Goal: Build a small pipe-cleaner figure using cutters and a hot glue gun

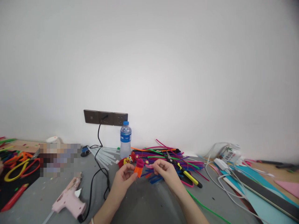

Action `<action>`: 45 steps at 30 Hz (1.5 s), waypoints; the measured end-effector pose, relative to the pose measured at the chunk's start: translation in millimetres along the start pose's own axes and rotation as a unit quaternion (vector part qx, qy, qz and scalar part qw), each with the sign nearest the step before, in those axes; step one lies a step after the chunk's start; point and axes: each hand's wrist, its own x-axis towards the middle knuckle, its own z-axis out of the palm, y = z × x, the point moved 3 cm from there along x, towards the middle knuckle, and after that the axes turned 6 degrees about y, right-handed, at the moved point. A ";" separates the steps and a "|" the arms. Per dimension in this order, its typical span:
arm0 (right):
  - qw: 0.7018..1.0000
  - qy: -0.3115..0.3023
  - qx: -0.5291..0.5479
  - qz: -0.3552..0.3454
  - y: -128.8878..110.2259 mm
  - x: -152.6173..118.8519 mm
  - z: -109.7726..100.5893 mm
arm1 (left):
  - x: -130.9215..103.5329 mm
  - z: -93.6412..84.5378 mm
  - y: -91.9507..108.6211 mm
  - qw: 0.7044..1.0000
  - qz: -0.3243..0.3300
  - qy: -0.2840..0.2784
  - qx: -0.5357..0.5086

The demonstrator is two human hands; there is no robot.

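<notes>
Near the middle of the grey table, my left hand (126, 177) is closed on a small orange and magenta fuzzy piece (139, 168), held upright between thumb and fingers. My right hand (164, 171) pinches the end of a short pink curved piece (149, 166), just right of the orange one. Behind my left hand lies a red and yellow fuzzy figure (127, 160) with eyes. A heap of coloured pipe cleaners (161, 154) spreads behind both hands, with yellow-handled pliers (189, 177) on its right part.
A water bottle (125, 140) stands by the wall. Left are a pink glue gun (70, 199), its black cable, glue sticks (102, 157) and scissors (17, 171). On the right lie white cables, blue sheets (261, 196) and a long dark bar (266, 193).
</notes>
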 end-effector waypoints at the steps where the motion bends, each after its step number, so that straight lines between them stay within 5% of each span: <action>1: 1.000 -0.002 -0.001 0.002 0.1 0.1 0.5 | 0.0 0.0 -0.9 1.000 0.001 -0.002 0.001; 14: 0.999 0.028 0.034 -0.014 -1.6 -2.0 8.2 | -1.6 2.6 -3.8 0.998 0.020 -0.035 0.039; 24: 0.986 0.010 0.139 0.092 -7.2 -10.9 21.2 | -1.8 1.6 -7.8 1.000 0.008 -0.006 0.013; 45: 0.964 0.071 0.222 0.132 -3.1 -15.4 33.3 | -2.9 4.0 -5.6 0.999 0.033 -0.003 -0.007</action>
